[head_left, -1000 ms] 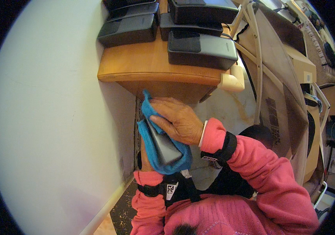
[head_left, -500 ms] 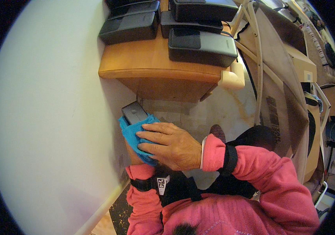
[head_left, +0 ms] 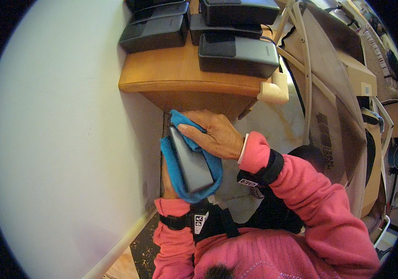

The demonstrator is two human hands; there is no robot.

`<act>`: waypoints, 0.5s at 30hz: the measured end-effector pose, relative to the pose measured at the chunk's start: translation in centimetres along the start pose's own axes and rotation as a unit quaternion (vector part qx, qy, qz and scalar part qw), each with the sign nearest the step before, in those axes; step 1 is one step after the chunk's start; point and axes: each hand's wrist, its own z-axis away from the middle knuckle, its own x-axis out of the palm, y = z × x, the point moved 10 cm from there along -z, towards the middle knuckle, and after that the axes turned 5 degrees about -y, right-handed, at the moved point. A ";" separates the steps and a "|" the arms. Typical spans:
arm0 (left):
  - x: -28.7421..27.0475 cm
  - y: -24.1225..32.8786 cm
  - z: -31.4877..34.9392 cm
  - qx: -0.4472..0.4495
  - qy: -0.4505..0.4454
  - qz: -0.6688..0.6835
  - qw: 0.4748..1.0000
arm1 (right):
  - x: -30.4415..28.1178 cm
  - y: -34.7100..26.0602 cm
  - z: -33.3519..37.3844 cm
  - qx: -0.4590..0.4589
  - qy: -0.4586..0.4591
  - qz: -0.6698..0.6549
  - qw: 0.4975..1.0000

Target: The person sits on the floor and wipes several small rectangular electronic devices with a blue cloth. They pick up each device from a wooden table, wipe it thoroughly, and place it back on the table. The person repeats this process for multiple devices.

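Wipe looks underway, likely unfinished: right hand point(head_left: 210, 132) pinches blue fabric cloth point(head_left: 174, 169) against grey box-shaped hard-cased device point(head_left: 193, 166); left hand point(head_left: 167, 186) mostly hidden, can't tell finger grip; remaining wiping unclear.

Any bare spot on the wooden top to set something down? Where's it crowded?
Yes: front-left of the brown wooden tabletop, between its front edge, the white wall and the dark rectangular boxes. Behind, it's crowded with those boxes; on the right, the silver-grey rectangular box leaves only a narrow front strip.
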 end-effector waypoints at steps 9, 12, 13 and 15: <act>0.4 0.1 -0.4 -0.024 0.002 0.082 0.996 | -0.5 -3.3 0.7 -0.149 0.026 0.022 0.988; 0.2 0.2 -0.5 -0.027 0.005 0.050 0.998 | -0.4 -2.4 0.4 -0.106 0.008 -0.011 0.994; 0.1 0.2 -0.5 -0.028 0.007 0.041 0.999 | -0.4 -1.7 0.3 -0.075 0.001 -0.041 0.996; -0.2 0.0 -0.2 -0.036 0.018 0.035 0.999 | -0.3 -0.8 0.3 -0.033 -0.010 -0.079 0.996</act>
